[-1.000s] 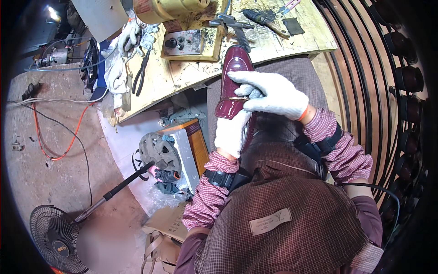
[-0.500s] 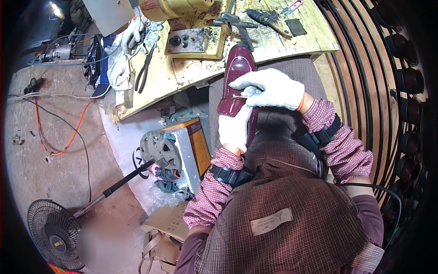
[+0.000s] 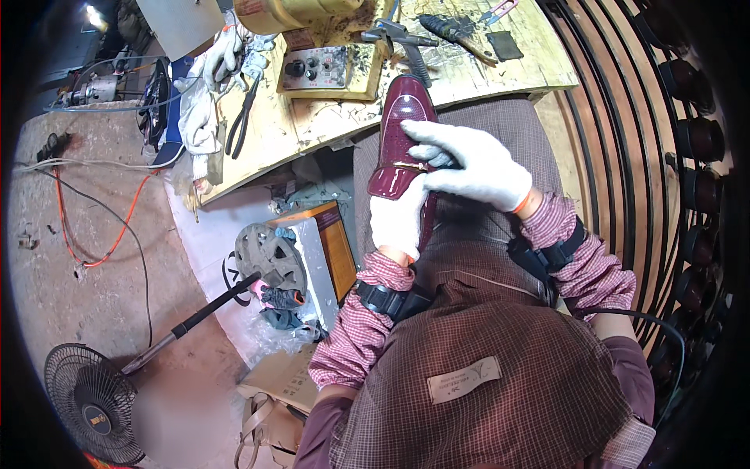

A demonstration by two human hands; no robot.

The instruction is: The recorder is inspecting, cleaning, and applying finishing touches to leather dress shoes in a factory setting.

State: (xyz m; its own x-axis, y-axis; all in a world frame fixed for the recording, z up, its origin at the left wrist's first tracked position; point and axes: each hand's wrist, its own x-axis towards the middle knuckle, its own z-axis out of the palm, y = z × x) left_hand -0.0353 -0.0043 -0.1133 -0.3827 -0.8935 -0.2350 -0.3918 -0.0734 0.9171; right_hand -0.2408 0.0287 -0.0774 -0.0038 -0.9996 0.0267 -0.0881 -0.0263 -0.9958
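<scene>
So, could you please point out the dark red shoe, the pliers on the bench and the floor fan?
dark red shoe [image 3: 404,125], head view, on its glossy toe.
pliers [image 3: 241,117], head view, on the handles.
floor fan [image 3: 87,400], head view, on the wire guard.

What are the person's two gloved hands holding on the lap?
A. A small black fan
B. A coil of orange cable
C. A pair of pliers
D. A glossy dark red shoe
D. Both white-gloved hands, the left hand and the right hand, hold a glossy dark red shoe over the lap.
</scene>
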